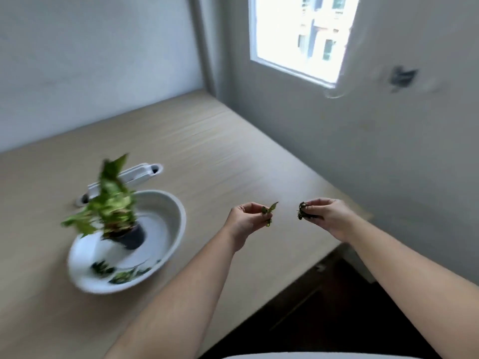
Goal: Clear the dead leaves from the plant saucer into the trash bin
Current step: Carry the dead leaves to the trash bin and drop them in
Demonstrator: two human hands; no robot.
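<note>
A white plant saucer (171,216) sits on the wooden table at the left, with a small dark pot and a green variegated plant (111,200) standing in it. Several dark leaves (124,274) lie along the saucer's near rim. My left hand (246,221) is raised over the table to the right of the saucer, pinching a few green leaves (269,212). My right hand (329,216) hovers near the table's right edge, fingers closed on a dark clump of dead leaves (302,212). No trash bin is in view. The picture is blurred.
A white cable-port cover (134,174) is set into the table (207,151) behind the saucer. A grey wall with a window (303,35) runs along the table's right side. Dark floor (337,307) shows below the table's near right edge.
</note>
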